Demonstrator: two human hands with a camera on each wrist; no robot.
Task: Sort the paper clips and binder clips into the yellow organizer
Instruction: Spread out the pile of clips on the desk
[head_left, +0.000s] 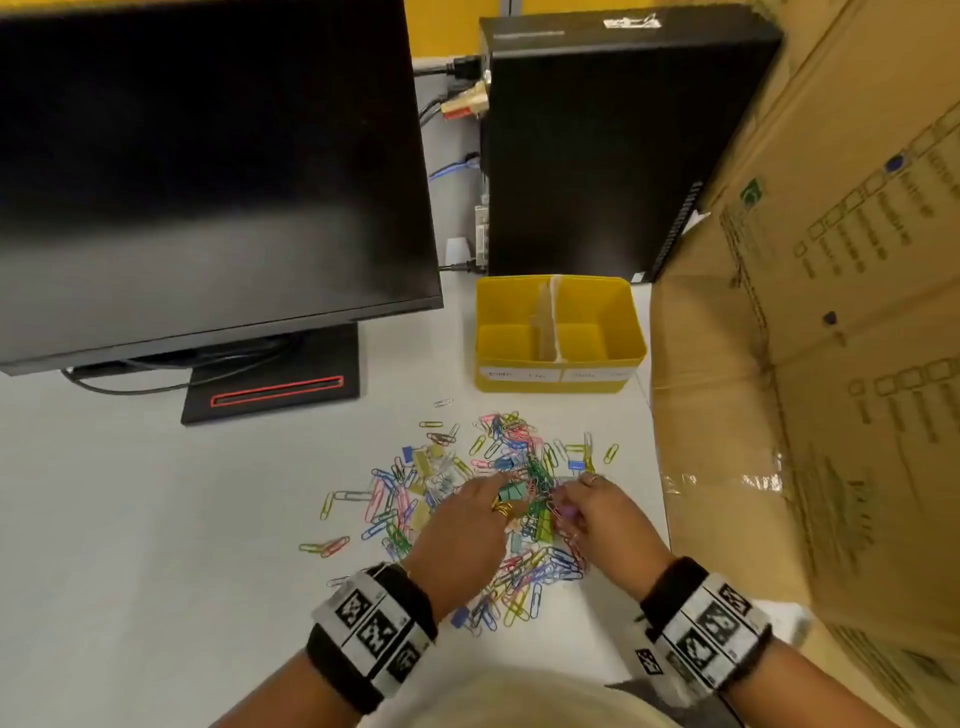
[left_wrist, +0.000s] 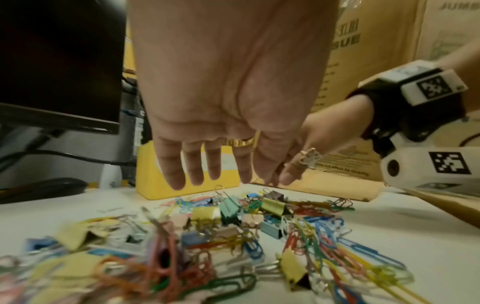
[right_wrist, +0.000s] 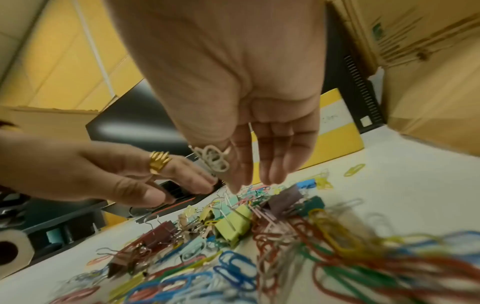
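Both hands, left (head_left: 464, 525) and right (head_left: 605, 512), hover loose-fingered over countless clips (head_left: 498, 462), one organizer (head_left: 558, 332) behind.

Legible text is sparse. Cardboard box (left_wrist: 363, 61): large dark print, cut off by the frame edge and the left hand (left_wrist: 228, 86), reads "JUMB…" at the top and "…SUE" lower down; a small line near its base ends "…not affect its Quality." White labels on the yellow organizer (head_left: 558, 374) carry handwriting too blurred to read. Wristbands (head_left: 371, 629) bear square coded markers, no words.
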